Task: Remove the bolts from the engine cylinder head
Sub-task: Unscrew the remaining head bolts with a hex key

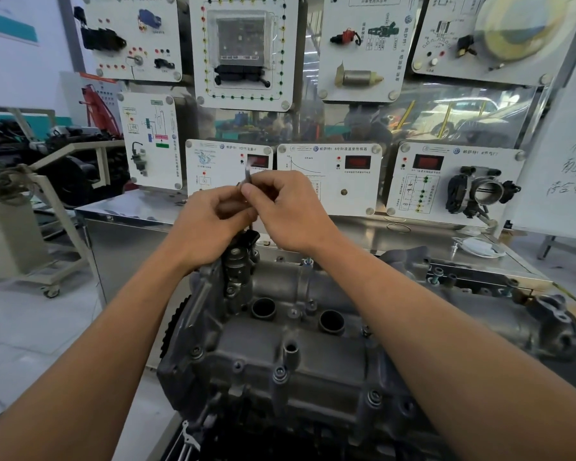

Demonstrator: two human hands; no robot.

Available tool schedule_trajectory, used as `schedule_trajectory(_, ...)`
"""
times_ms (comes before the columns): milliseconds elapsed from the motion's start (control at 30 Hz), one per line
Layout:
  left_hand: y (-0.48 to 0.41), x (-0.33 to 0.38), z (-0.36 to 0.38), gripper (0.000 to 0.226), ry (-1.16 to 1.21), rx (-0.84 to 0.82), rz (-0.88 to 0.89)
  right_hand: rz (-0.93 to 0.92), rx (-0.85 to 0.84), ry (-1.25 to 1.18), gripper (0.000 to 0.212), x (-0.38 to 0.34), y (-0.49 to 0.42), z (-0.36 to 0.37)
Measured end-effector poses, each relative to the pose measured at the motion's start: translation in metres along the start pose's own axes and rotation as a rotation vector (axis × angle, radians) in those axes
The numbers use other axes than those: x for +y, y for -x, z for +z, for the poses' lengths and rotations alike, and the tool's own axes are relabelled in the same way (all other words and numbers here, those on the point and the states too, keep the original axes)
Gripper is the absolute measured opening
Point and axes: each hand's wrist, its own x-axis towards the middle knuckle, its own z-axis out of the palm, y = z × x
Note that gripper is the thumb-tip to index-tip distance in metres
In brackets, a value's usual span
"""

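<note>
Left hand (213,224) and right hand (288,207) meet at the far-left end, both pinching a slim tool (248,176) | tool upright, shaft dropping straight toward the cylinder head (313,367) just below | left hand sits lower, nearer it | seated bolts (279,374) lie near, between the forearms

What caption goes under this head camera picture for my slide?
Left hand and right hand grip a thin tool above the engine cylinder head.
</note>
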Motion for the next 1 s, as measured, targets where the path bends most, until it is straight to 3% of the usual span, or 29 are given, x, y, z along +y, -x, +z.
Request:
schedule_trajectory(333, -0.007, 0.007, 0.005, 0.015, -0.120, 0.105, -0.047, 0.048, 0.140, -0.102, 0.010, 0.004, 0.002, 0.005)
schedule_trajectory(500, 0.001, 0.001, -0.003, 0.028, 0.014, -0.039, 0.013, -0.014, 0.012, 0.015, 0.021, -0.001, 0.002, 0.006)
schedule_trajectory(600, 0.004, 0.000, -0.005, 0.027, 0.011, 0.026, 0.025, -0.027, -0.043, 0.049, 0.025, -0.003, 0.003, 0.006)
schedule_trajectory(900, 0.002, 0.017, -0.009, 0.009, -0.120, 0.182, 0.059, -0.042, 0.089, 0.081, 0.027, -0.017, 0.004, -0.001)
schedule_trajectory(1000, 0.002, 0.019, -0.011, 0.018, -0.103, 0.107, 0.019, -0.016, 0.077, 0.102, 0.032, -0.025, -0.001, -0.005)
